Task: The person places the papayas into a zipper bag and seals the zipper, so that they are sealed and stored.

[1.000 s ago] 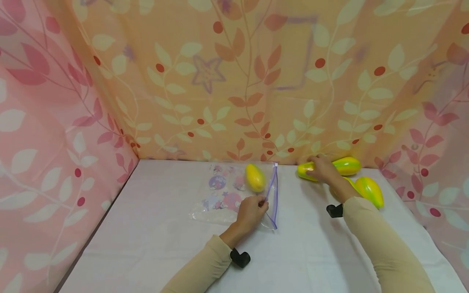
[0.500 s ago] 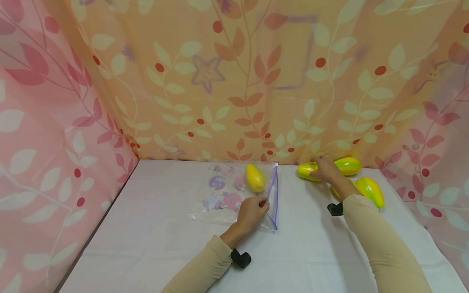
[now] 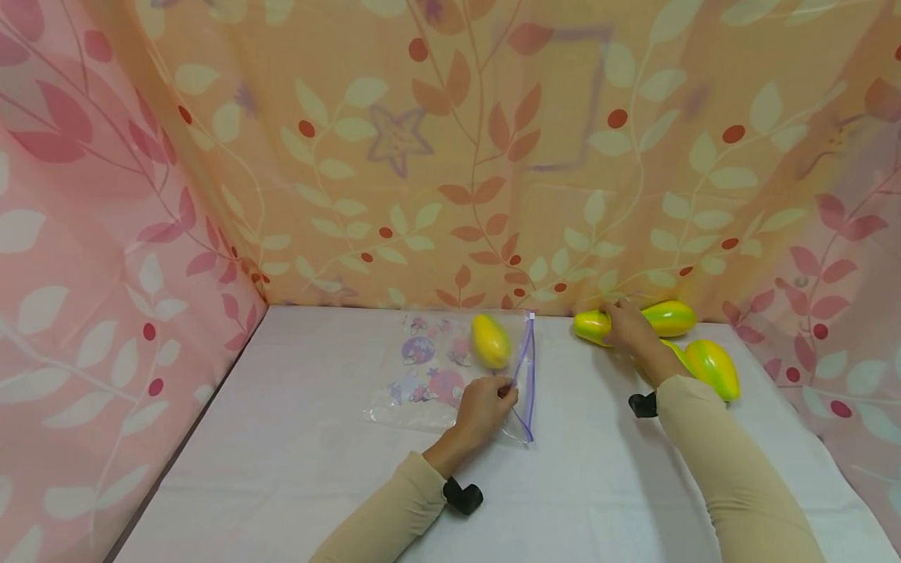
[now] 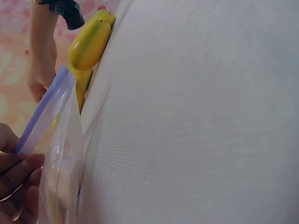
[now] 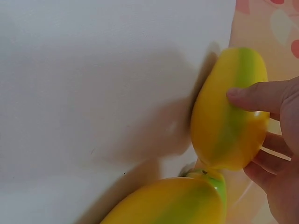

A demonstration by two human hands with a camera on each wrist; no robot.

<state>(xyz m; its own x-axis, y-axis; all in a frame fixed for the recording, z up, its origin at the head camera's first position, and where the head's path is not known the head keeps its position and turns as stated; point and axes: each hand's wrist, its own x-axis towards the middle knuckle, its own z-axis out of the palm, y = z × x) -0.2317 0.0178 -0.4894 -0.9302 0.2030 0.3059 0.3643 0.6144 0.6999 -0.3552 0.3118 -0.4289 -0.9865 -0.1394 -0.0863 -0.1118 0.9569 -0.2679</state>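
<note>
My left hand point(image 3: 484, 410) pinches the purple zip edge point(image 4: 44, 105) of a clear printed zip bag point(image 3: 394, 410), which lies flat on the table. Inside the bag is a yellow papaya-shaped fruit point(image 3: 490, 342). At the back right, my right hand point(image 3: 633, 332) grips a glossy yellow-green papaya point(image 3: 590, 327). In the right wrist view the thumb lies across this papaya point(image 5: 226, 126) and the other fingers go behind it. Close by are further papayas, one at the back point(image 3: 672, 318) and one at the right point(image 3: 714, 367); another is partly hidden beneath my right forearm.
A white cloth covers the table point(image 3: 281, 469). Along its back hangs a floral curtain point(image 3: 450, 156), close behind the papayas. Pink floral cloth point(image 3: 77, 274) stands at the left, with similar cloth at the right.
My right hand and the papaya it grips have shifted very slightly to the right. My left hand stays on the bag's zip edge, and the bag lies still.
</note>
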